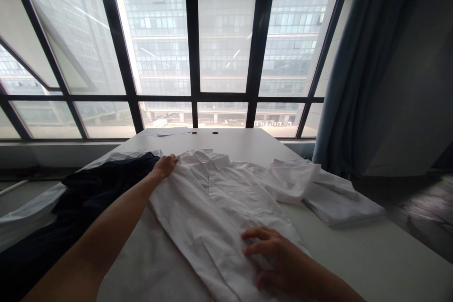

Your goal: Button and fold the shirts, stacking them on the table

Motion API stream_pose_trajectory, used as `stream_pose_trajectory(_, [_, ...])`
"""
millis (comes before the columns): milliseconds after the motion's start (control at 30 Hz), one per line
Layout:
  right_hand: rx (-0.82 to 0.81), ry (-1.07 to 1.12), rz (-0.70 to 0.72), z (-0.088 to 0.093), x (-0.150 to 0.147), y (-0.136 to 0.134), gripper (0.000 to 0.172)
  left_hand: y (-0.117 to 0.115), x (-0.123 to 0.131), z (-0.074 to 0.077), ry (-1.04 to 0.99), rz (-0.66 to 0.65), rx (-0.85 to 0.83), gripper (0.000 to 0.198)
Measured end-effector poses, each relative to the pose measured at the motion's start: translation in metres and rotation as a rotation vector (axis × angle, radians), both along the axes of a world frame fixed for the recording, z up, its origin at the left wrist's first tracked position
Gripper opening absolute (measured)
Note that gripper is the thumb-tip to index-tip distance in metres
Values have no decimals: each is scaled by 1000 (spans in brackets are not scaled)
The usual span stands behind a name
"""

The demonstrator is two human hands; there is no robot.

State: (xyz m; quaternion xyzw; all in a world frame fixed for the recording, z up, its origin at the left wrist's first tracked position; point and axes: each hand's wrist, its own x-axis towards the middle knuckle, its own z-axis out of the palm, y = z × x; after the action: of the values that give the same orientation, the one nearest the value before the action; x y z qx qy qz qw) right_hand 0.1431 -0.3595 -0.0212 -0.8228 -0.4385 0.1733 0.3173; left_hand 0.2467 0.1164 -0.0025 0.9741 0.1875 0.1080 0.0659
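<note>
- Left hand (165,166) is placed at the white collared shirt's (215,207) shoulder, grip unclear
- Right hand (272,257) is laid open on its lower front
- Folded white garment (339,203) is set beside it on the bench (247,144)

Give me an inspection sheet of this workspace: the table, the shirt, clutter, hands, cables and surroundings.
Surface: white table, two round holes near its far edge.
Job's things: white button-up shirt lying spread out, collar away from the person, chest pocket showing.
Clutter: folded white garment to the right; dark navy garment to the left; paper at the far edge.
Hands: left hand at the shirt's shoulder beside the collar; right hand on the shirt's lower front, fingers spread.
Cables: nothing seen.
Surroundings: large dark-framed window facing an office building; blue curtain to the right.
</note>
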Motion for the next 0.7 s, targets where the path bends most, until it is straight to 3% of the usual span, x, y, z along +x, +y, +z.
stream_pose_trajectory(167, [62, -84, -3, -9, 6, -3, 50, -23, -18, -1, -74, 11, 185, 57])
stream_pose_trajectory(300, [51, -78, -9, -17, 10, -2, 82, -40, -51, -21, -74, -255, 270, 65])
stream_pose_trajectory(367, [12, -54, -18, -17, 13, -2, 98, -38, -71, -37, 13, -341, 240, 68])
stream_pose_trajectory(467, [-53, -46, -33, -15, 17, -3, 107, -24, -95, -56, 119, -348, 193, 72])
stream_pose_trajectory(600, [-80, -50, -37, -15, 18, -3, 106, -7, -104, -63, 136, -346, 153, 74])
stream_pose_trajectory(700, [-12, -95, -16, -22, 17, -1, 101, -7, -102, -63, 122, -321, 150, 74])
